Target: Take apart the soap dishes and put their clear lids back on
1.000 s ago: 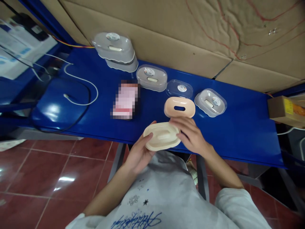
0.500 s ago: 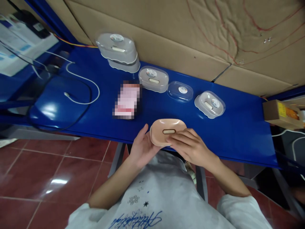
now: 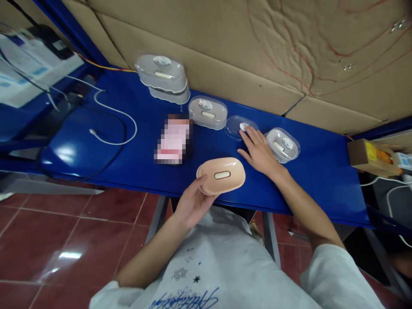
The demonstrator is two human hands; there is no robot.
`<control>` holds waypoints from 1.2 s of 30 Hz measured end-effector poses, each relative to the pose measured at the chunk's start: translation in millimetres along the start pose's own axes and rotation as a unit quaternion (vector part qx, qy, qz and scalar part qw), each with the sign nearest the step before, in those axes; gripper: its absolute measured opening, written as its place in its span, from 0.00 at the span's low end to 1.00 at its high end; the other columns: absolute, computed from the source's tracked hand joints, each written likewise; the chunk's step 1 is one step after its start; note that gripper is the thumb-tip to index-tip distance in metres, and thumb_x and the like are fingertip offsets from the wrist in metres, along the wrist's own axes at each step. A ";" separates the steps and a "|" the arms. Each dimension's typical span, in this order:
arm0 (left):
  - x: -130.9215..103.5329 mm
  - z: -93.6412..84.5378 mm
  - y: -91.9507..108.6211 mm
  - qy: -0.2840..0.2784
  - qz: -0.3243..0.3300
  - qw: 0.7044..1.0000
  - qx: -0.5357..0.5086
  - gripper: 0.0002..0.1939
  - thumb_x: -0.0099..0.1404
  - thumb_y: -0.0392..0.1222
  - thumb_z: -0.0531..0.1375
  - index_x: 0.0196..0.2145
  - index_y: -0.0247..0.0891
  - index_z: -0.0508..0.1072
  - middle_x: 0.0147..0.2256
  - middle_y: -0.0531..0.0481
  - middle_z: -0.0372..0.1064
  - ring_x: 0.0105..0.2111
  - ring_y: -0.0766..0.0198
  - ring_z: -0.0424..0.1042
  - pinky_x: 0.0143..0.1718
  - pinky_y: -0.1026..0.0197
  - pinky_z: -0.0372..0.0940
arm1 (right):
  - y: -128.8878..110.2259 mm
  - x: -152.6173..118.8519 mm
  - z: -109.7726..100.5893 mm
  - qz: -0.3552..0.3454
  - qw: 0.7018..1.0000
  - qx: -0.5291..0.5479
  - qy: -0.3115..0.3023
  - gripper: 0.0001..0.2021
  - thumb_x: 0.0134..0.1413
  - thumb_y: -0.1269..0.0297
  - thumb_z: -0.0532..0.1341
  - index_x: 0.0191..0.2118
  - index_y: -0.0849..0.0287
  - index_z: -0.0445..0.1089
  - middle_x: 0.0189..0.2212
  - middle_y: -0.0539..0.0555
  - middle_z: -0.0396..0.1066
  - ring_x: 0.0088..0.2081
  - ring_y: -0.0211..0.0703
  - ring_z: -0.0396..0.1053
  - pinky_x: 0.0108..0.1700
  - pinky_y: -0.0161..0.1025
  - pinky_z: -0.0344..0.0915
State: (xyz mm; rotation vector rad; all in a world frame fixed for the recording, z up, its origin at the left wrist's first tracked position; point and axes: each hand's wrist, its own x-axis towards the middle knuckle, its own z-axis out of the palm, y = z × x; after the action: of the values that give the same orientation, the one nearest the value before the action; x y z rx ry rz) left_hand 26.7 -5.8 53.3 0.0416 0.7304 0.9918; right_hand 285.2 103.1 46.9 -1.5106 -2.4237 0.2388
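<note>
A shallow peach oval box [image 3: 236, 174] with a cream pill-shaped inset rests in my left hand [image 3: 195, 201], the thumb over its left end and the fingers under it. It is held above the front edge of the blue table. My right hand [image 3: 259, 152] reaches over the table, fingers stretched out and apart. Its fingertips are at a clear oval plastic lid [image 3: 232, 126] with a round sticker; whether they press on it I cannot tell. Just right of that hand sits a grey-white oval box under a clear cover [image 3: 291, 148].
Another covered oval box [image 3: 208, 115] stands left of the lid, beside a stack of similar boxes [image 3: 167, 81]. A phone [image 3: 174, 139] with a blurred screen lies on the blue table [image 3: 144, 167]. Cables [image 3: 135, 124] run along the left; a cardboard carton [image 3: 362, 156] is at the right.
My right hand has let go of the peach box and moved forward and right to the clear lid. The left hand keeps the box, now turned slightly.
</note>
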 end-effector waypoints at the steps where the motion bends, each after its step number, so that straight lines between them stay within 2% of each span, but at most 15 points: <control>1: 0.3 0.2 0.0 0.003 -0.002 1.000 -0.001 0.30 0.71 0.41 0.66 0.68 0.43 0.68 0.56 0.44 0.80 0.66 0.48 0.72 0.68 0.47 0.70 | 3.0 -1.8 4.4 -0.008 1.000 -0.007 -0.001 0.30 0.73 0.51 0.58 0.75 0.54 0.59 0.74 0.65 0.60 0.77 0.67 0.53 0.76 0.73 0.48; 5: 2.6 -3.0 0.2 0.013 -0.035 0.999 -0.002 0.23 0.71 0.42 0.66 0.62 0.42 0.73 0.57 0.44 0.80 0.65 0.49 0.73 0.63 0.51 0.74 | 4.8 -17.6 10.8 0.005 1.000 0.019 0.017 0.32 0.67 0.45 0.65 0.71 0.49 0.64 0.73 0.64 0.60 0.77 0.71 0.50 0.74 0.76 0.50; 8: 5.0 -6.1 1.4 0.014 -0.059 0.998 -0.002 0.16 0.72 0.43 0.66 0.56 0.43 0.77 0.57 0.45 0.79 0.61 0.49 0.76 0.57 0.50 0.78 | -0.8 -24.3 1.2 0.013 0.993 0.113 0.024 0.30 0.67 0.46 0.67 0.69 0.50 0.65 0.72 0.65 0.62 0.73 0.66 0.60 0.71 0.69 0.61; 11: 6.9 -6.8 4.1 0.005 -0.069 0.998 0.003 0.13 0.74 0.47 0.64 0.53 0.43 0.77 0.56 0.46 0.79 0.60 0.47 0.77 0.56 0.45 0.79 | -14.6 -32.7 -13.8 -0.027 0.975 0.217 0.033 0.29 0.67 0.49 0.68 0.68 0.48 0.66 0.68 0.62 0.67 0.70 0.58 0.66 0.70 0.61 0.66; 14: 7.7 -5.4 6.9 -0.017 -0.076 0.997 0.019 0.18 0.74 0.52 0.64 0.55 0.40 0.77 0.57 0.42 0.79 0.62 0.45 0.76 0.58 0.44 0.77 | -33.2 -49.5 -23.3 -0.097 0.959 0.263 -0.029 0.33 0.65 0.51 0.70 0.71 0.46 0.63 0.71 0.60 0.64 0.72 0.57 0.64 0.71 0.60 0.66; 16: 7.7 -4.4 7.4 -0.048 -0.074 0.996 0.022 0.22 0.74 0.55 0.63 0.57 0.38 0.77 0.59 0.40 0.78 0.63 0.44 0.75 0.59 0.46 0.77 | -43.7 -61.7 -25.0 -0.134 0.955 0.260 -0.050 0.34 0.65 0.54 0.70 0.73 0.45 0.61 0.73 0.60 0.61 0.74 0.57 0.62 0.73 0.60 0.65; 18: 7.7 -4.5 6.5 -0.070 -0.071 0.995 0.021 0.22 0.75 0.54 0.63 0.58 0.37 0.77 0.58 0.39 0.78 0.62 0.46 0.76 0.59 0.48 0.77 | -50.4 -70.9 -24.3 -0.159 0.958 0.237 -0.038 0.35 0.66 0.59 0.70 0.74 0.45 0.59 0.74 0.60 0.59 0.75 0.57 0.58 0.74 0.61 0.64; 24: 5.6 -8.3 3.1 -0.057 -0.058 0.995 0.049 0.20 0.74 0.48 0.65 0.58 0.37 0.76 0.54 0.43 0.81 0.58 0.52 0.79 0.57 0.57 0.76 | -53.6 -79.0 -18.3 -0.195 0.964 0.179 -0.006 0.36 0.65 0.63 0.70 0.74 0.48 0.58 0.71 0.62 0.62 0.76 0.60 0.55 0.72 0.63 0.66; 28: -0.2 -5.8 4.7 -0.063 -0.056 0.994 0.070 0.24 0.75 0.57 0.63 0.59 0.37 0.77 0.57 0.44 0.80 0.60 0.52 0.77 0.55 0.60 0.76 | -53.9 -79.7 -16.7 -0.206 0.961 0.183 0.003 0.37 0.63 0.62 0.71 0.74 0.47 0.58 0.71 0.62 0.63 0.75 0.61 0.57 0.71 0.64 0.68; 31: -3.3 -2.2 5.2 -0.069 -0.058 0.993 0.072 0.30 0.76 0.64 0.60 0.61 0.37 0.76 0.59 0.40 0.78 0.58 0.50 0.79 0.52 0.55 0.78 | -54.2 -79.9 -19.8 -0.198 0.957 0.210 0.019 0.39 0.62 0.61 0.72 0.74 0.42 0.57 0.71 0.59 0.63 0.74 0.62 0.60 0.71 0.65 0.67; 36: -3.8 2.8 1.1 -0.064 -0.028 0.994 0.084 0.29 0.76 0.61 0.61 0.63 0.38 0.75 0.60 0.39 0.78 0.58 0.52 0.79 0.50 0.59 0.78 | -54.8 -82.4 -30.3 -0.185 0.965 0.187 0.011 0.39 0.61 0.62 0.72 0.74 0.42 0.58 0.71 0.57 0.63 0.73 0.62 0.60 0.71 0.65 0.67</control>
State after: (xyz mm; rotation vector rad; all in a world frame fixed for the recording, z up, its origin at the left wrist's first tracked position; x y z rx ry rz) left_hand 26.3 -7.3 57.9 0.2289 0.6918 0.8643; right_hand 282.5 4.8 79.2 -0.8810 -2.4120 0.5568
